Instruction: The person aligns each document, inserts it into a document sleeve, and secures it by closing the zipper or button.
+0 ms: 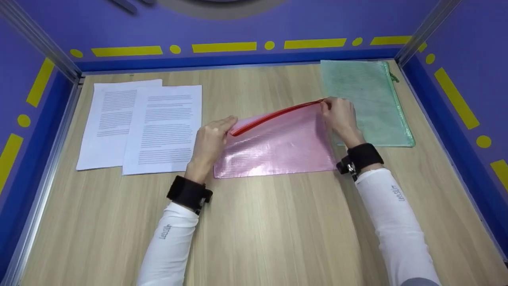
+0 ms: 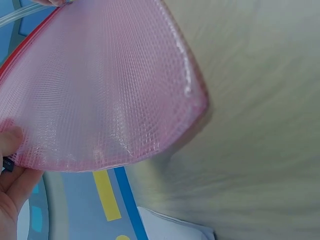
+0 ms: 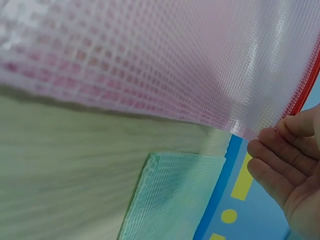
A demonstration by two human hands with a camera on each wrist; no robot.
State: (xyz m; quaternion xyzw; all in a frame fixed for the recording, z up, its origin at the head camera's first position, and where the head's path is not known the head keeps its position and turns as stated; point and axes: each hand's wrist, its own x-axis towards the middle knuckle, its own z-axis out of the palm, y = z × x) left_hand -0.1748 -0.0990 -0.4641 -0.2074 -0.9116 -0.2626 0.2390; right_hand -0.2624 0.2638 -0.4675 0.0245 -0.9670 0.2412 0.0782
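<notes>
White cloth sleeves (image 1: pixel 168 246) and black wrist bands (image 1: pixel 185 193) are worn just behind the hands. A pink, see-through plastic pouch with a grid pattern (image 1: pixel 278 147) is held up between the hands, its red zip (image 1: pixel 278 114) at the top. One top corner is pinched by the left hand (image 1: pixel 210 140), the other by the right hand (image 1: pixel 341 116). Left of the left hand, two white printed papers (image 1: pixel 168 129) are laid, overlapping, on the pale wooden table (image 1: pixel 278 230). Beyond the right hand, a flat green mesh pouch (image 1: pixel 367 99) is seen. Past both hands, a purple wall (image 1: pixel 238 29) is marked with yellow bars (image 1: pixel 224 47).
</notes>
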